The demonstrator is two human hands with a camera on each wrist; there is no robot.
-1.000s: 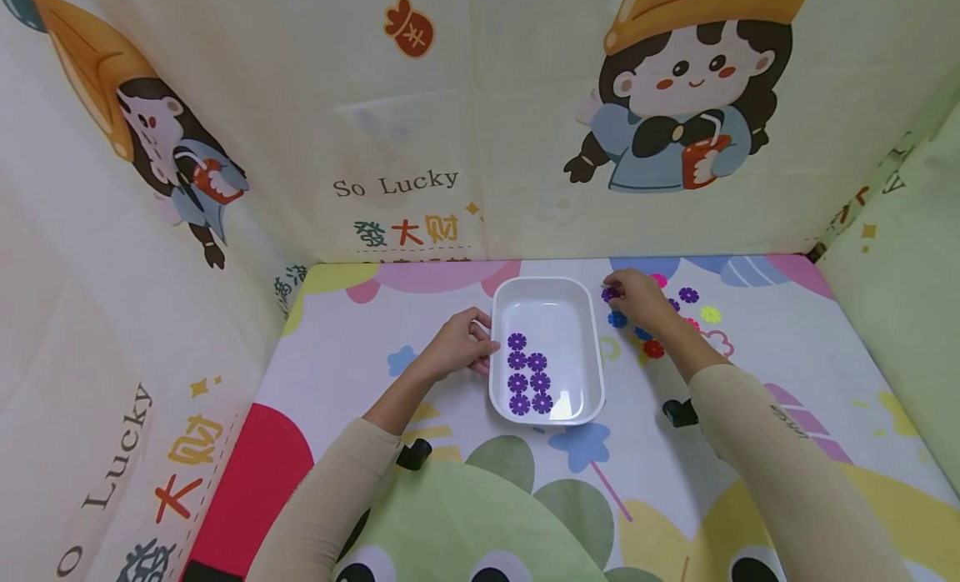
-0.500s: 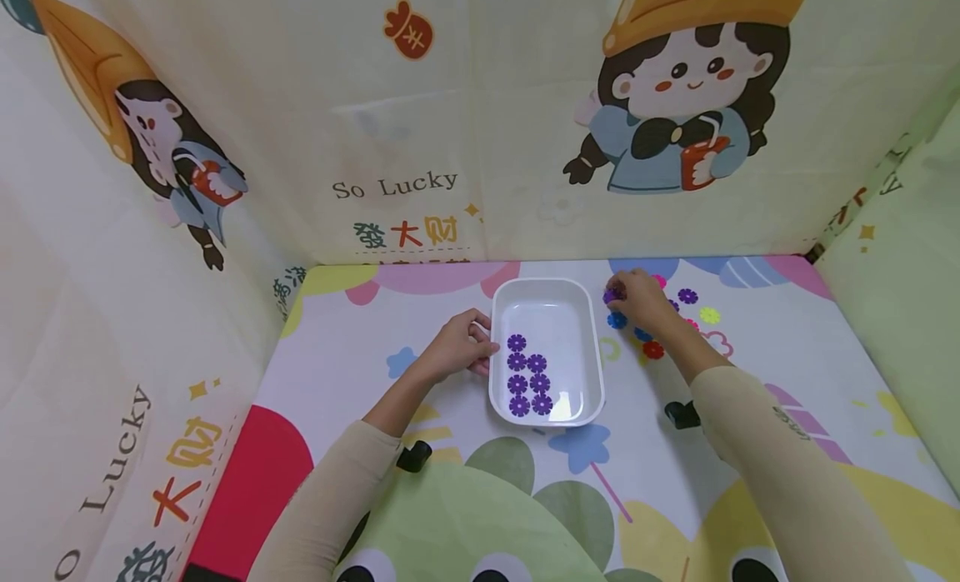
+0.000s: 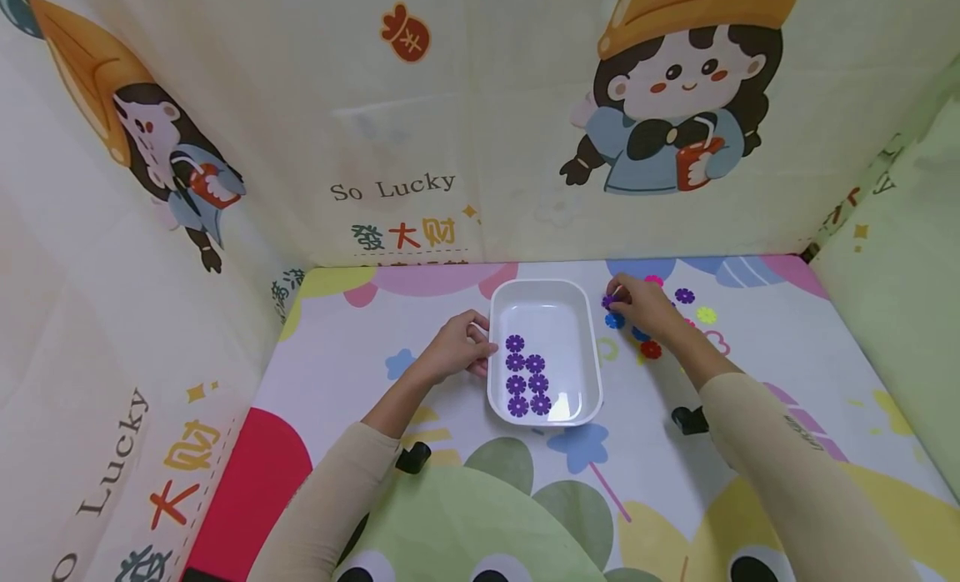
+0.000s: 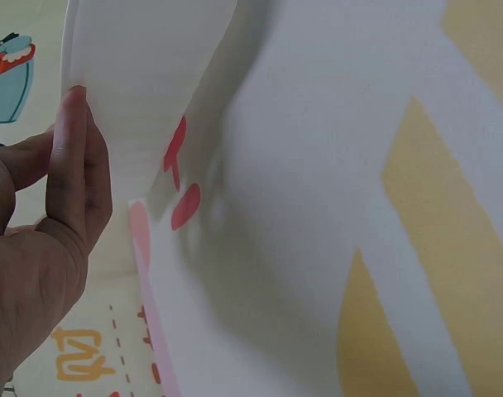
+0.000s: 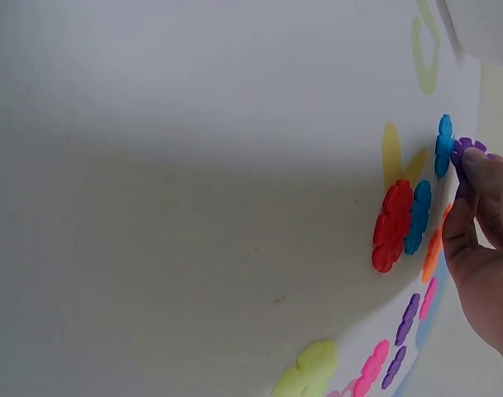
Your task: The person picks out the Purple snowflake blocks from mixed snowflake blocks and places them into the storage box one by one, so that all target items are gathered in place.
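A white tray (image 3: 587, 357) holds several purple flower-shaped plastic discs in two columns toward its near left side. At its left edge, my left hand (image 3: 453, 347) grips the rim, thumb at the top and fingers against the outer side; the left wrist view shows the fingers (image 4: 69, 157) at the wall. To the right of the tray, my right hand (image 3: 647, 308) pinches one purple flower-shaped disc (image 5: 468, 152) between thumb and fingertips. That disc overlaps a blue disc (image 5: 443, 145) in the right wrist view.
Around the right hand lie loose discs: a red one (image 3: 651, 349), a yellow one (image 3: 707, 315), a purple one (image 3: 684, 295) and pink ones. The patterned cloth (image 3: 645, 474) covers the table. Printed curtains (image 3: 525, 148) stand at the back and sides.
My right hand stays over the loose discs, its fingers shifting slightly around the purple disc. My left hand keeps its place at the tray, and the discs inside have not moved.
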